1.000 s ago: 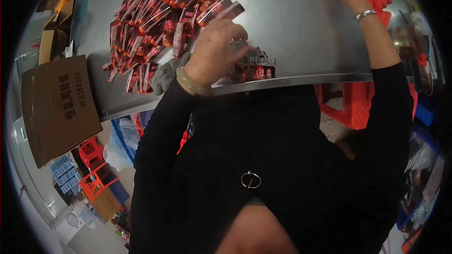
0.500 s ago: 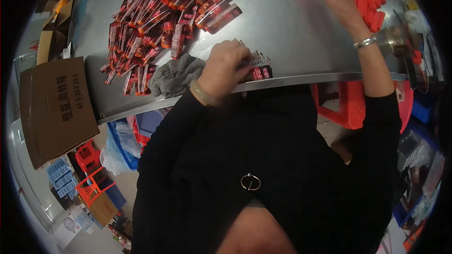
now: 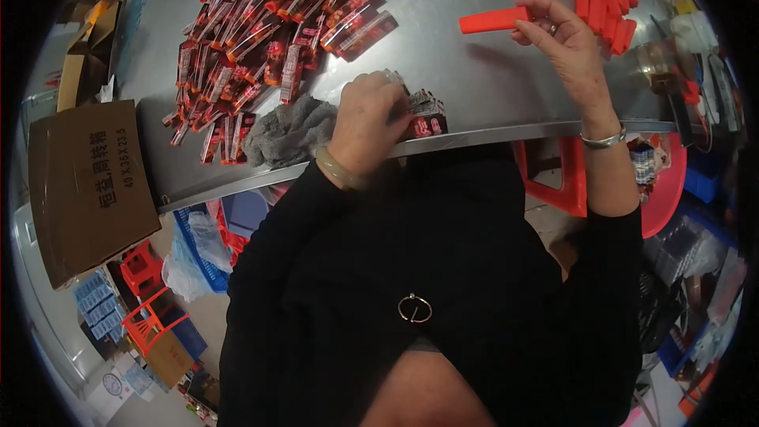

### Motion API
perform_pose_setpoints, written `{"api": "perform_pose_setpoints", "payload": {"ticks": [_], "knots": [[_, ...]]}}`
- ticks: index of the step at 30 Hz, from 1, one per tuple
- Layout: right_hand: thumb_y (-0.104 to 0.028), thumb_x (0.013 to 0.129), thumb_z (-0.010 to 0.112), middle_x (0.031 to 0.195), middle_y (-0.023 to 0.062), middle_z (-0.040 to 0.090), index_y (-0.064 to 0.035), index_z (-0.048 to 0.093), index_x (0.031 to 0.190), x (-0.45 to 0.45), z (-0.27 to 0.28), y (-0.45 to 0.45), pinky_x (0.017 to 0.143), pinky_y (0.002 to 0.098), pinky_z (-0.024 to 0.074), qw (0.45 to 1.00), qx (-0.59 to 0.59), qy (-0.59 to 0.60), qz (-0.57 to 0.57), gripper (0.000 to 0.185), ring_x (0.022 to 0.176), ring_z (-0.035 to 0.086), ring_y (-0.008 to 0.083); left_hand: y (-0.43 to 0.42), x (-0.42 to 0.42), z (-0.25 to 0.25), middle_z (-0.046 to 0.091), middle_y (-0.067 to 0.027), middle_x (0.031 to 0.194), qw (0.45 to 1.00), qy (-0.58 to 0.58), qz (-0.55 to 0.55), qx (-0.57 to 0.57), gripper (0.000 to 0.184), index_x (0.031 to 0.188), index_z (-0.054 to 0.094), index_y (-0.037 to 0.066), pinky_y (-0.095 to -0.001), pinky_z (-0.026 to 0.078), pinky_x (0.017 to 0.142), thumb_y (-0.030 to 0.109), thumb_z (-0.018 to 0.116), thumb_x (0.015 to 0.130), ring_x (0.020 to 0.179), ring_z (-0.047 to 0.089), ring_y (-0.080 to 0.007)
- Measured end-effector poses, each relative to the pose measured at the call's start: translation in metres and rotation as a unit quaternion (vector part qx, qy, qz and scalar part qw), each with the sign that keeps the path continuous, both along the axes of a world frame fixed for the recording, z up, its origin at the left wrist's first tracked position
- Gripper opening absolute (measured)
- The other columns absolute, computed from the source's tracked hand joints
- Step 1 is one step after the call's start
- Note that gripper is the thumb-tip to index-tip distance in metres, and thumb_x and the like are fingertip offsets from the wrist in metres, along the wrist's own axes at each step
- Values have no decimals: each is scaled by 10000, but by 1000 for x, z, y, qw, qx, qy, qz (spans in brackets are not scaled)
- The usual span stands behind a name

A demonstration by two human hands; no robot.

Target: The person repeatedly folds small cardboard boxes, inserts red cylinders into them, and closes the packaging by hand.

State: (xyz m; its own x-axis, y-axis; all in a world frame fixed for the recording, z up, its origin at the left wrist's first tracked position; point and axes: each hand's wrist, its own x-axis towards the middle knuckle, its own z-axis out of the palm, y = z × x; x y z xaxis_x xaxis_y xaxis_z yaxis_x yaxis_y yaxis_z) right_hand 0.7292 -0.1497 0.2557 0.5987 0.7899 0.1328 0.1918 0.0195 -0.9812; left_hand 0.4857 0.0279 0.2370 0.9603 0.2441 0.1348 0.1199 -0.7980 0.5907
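A red-orange rectangular stick (image 3: 490,21) is pinched between the thumb and fingers of my right hand (image 3: 568,51), held above the metal table and pointing left. My left hand (image 3: 368,119) is closed near the table's front edge, its fingers curled. The edge of a printed sleeve (image 3: 394,77) shows past its knuckles; the rest is hidden by the hand. Against its thumb side lies a small stack of printed sleeves (image 3: 428,117). A grey cloth (image 3: 288,133) lies just left of that hand.
A big pile of dark red printed packs (image 3: 261,32) covers the table's left part. More red-orange sticks (image 3: 605,0) are heaped at the back right. A cardboard box (image 3: 95,182) stands at the left edge. A red stool (image 3: 557,174) is below the table (image 3: 490,83).
My right hand has come nearer, away from the heap, bringing the red-orange stick down and slightly left. My left hand stays almost in place by the printed sleeves.
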Motion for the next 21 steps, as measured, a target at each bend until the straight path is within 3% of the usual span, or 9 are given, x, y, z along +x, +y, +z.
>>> {"api": "perform_pose_setpoints", "payload": {"ticks": [4, 8, 14, 16, 21], "knots": [[-131, 918, 646, 941, 47, 654, 4, 603, 1156, -11, 2, -1, 769, 237, 522, 1000, 0, 13, -10, 277, 830, 656, 112, -1, -2, -5, 570, -87, 834, 995, -74, -10, 71, 104, 805, 628, 51, -391, 413, 746, 48, 700, 730, 828, 536, -300], [-173, 942, 616, 934, 31, 653, -3, 585, 1208, -18, 7, -1, 818, 244, 501, 1000, -24, 10, 0, 317, 849, 641, 97, 0, -3, -4, 569, -87, 833, 993, -90, -13, 72, 87, 810, 632, 49, -387, 412, 749, 42, 689, 745, 815, 537, -295], [-271, 943, 617, 930, 43, 656, -13, 622, 1139, -20, 5, 7, 756, 244, 509, 986, 2, 162, 44, 325, 801, 643, 106, 4, -4, -3, 600, -99, 900, 991, -118, -13, 59, 88, 867, 648, 33, -378, 433, 758, 23, 667, 781, 870, 556, -290], [-290, 950, 604, 930, 39, 659, -21, 631, 1132, -17, 4, 11, 751, 241, 508, 971, 11, 226, 82, 326, 787, 643, 108, 4, -3, -2, 586, -99, 859, 985, -172, 4, -10, 105, 847, 636, 41, -397, 411, 733, 16, 673, 752, 827, 543, -311], [-297, 960, 586, 920, 17, 645, -19, 630, 1143, -16, 9, 22, 737, 233, 502, 966, -2, 231, 117, 336, 768, 623, 85, 5, -3, 2, 603, -113, 875, 982, -169, 12, -86, 87, 875, 639, 14, -390, 431, 755, 8, 648, 789, 842, 558, -311]]}}
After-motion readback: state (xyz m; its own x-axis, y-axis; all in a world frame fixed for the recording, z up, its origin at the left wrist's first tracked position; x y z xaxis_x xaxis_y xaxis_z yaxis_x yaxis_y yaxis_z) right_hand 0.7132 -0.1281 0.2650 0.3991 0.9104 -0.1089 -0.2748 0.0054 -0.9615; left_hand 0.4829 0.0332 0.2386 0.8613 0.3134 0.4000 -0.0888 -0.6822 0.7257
